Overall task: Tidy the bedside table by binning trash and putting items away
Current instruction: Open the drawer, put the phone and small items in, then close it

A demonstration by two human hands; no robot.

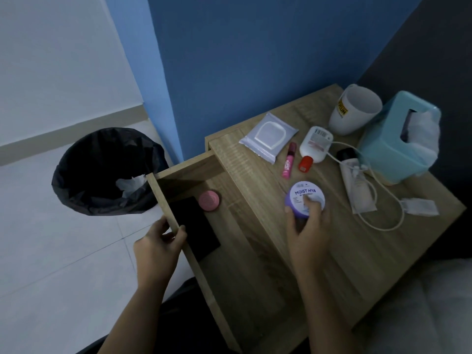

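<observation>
My right hand [307, 236] grips a purple jar [304, 200] with a white lid that rests on the wooden bedside table [332, 264]. My left hand [159, 247] holds the front edge of the open drawer [163, 200]. Inside the drawer lie a round pink tin [209, 200] and a flat black object [196, 226]. On the tabletop behind the jar are a wet-wipes pack [268, 136], a pink lip-balm tube [288, 160], a white bottle with a red cap [315, 146], a white tube with a black cap [353, 180] and a white charger cable [390, 200].
A bin with a black liner [102, 172] stands on the tiled floor left of the table, with crumpled white paper inside. A white cup [353, 111] and a teal tissue box [398, 141] stand at the back right. A blue wall rises behind; bedding lies at lower right.
</observation>
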